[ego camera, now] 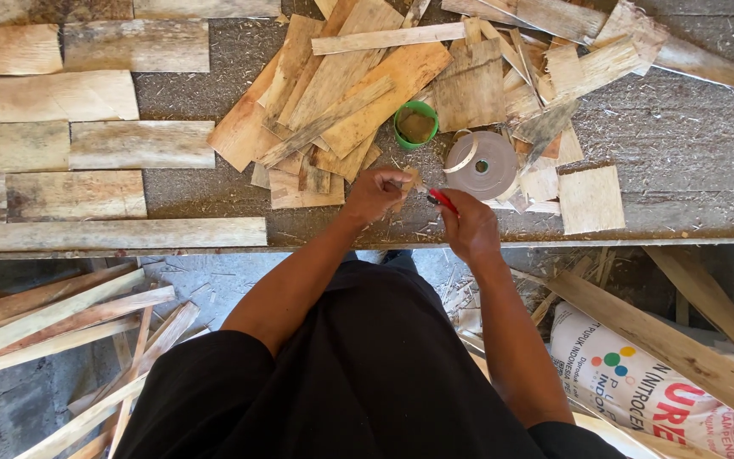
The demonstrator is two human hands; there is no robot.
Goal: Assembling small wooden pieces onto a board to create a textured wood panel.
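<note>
My left hand point(375, 194) is closed around a small piece of thin wood point(409, 180) just above the front edge of the workbench point(690, 144). My right hand point(469, 225) grips a red-handled cutter point(442, 200), its tip against the small wood piece. Both hands meet close together. Just beyond them lie a heap of thin wood veneer offcuts point(341, 93), a green cup point(415, 124) and a roll of pale tape point(482, 165).
Flat rectangular wood pieces point(87, 144) are laid in rows on the bench's left side. A square wood piece point(590, 199) lies at right. Below the bench are long wood strips point(61, 314), a plank point(664, 340) and a printed white sack point(630, 374).
</note>
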